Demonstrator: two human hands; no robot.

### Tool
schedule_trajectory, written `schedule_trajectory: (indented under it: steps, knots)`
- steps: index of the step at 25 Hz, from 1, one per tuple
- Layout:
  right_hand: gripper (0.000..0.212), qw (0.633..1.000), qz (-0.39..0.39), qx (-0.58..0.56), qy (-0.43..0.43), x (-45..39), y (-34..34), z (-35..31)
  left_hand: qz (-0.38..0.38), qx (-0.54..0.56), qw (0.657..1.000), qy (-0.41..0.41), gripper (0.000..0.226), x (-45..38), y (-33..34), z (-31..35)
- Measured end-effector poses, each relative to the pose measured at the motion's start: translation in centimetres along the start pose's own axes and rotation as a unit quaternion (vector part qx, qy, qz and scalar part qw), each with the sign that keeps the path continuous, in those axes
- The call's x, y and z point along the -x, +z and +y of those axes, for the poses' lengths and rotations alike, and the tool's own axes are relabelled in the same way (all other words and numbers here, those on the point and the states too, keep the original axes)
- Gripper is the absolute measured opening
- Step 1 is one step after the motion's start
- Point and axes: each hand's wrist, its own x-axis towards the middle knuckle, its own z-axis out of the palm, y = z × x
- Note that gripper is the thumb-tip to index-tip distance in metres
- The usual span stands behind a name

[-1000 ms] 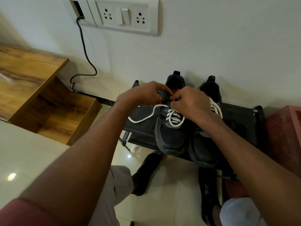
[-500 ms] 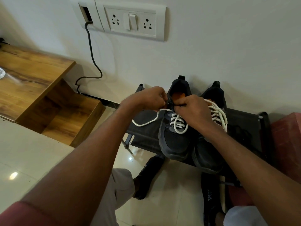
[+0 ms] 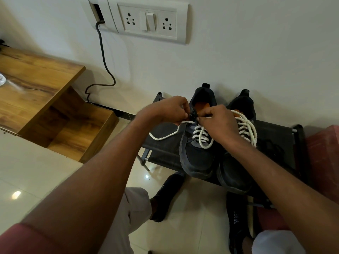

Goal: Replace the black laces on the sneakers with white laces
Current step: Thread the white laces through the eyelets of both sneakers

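Two dark sneakers stand side by side on a low black rack (image 3: 278, 136), heels to the wall. The left sneaker (image 3: 197, 158) has a white lace (image 3: 202, 136) threaded through its lower eyelets; one loose end trails left over the rack. My left hand (image 3: 165, 110) and my right hand (image 3: 218, 123) meet at its top eyelets, each pinching the lace there. The right sneaker (image 3: 236, 173) carries a white lace (image 3: 246, 127), partly hidden behind my right wrist.
A wooden side table (image 3: 42, 99) stands at the left on the tiled floor. A socket panel (image 3: 150, 21) with a black cable (image 3: 104, 59) is on the wall above. A red box (image 3: 324, 158) sits at the right. My feet in black socks (image 3: 165, 197) rest under the rack.
The view has tilted up a little, so shoes and hands sit lower in frame. Both hands stay at the top eyelets of the left sneaker, working the lace.
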Motion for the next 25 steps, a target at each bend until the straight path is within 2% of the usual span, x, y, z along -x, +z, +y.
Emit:
schedule_trajectory:
  steps: [4, 8, 10, 14, 18, 23, 25]
  knots:
    - [0.018, 0.999, -0.01, -0.032, 0.02, 0.0, 0.3, -0.1, -0.003, -0.011, 1.0, 0.008, 0.017, -0.1, 0.1, 0.0]
    - [0.014, 0.997, 0.044, 0.06, 0.02, 0.5, -0.2, 0.0, -0.008, -0.002, 1.0, 0.001, 0.015, 0.0, 0.3, -0.2]
    - [0.014, 0.996, 0.047, 0.071, 0.008, 0.5, -0.2, 0.0, -0.009, -0.003, 1.0, -0.002, 0.015, -0.1, 0.3, -0.2]
    - [0.014, 0.999, 0.006, -0.016, 0.038, 0.1, 0.2, 0.1, -0.015, 0.012, 1.0, 0.002, 0.013, -0.2, 0.3, -0.2]
    - [0.016, 0.994, -0.002, -0.079, 0.073, 0.0, 0.6, 0.2, -0.021, 0.015, 1.0, 0.009, 0.012, -0.4, 0.6, -0.3]
    - [0.01, 0.995, 0.075, 0.026, 0.056, 0.8, 0.7, -0.1, -0.019, 0.02, 1.0, 0.009, 0.012, -0.6, 0.7, -0.5]
    - [0.009, 0.997, 0.063, 0.015, 0.049, 0.8, 0.7, -0.1, -0.019, 0.019, 1.0, 0.007, 0.012, -0.6, 0.7, -0.5]
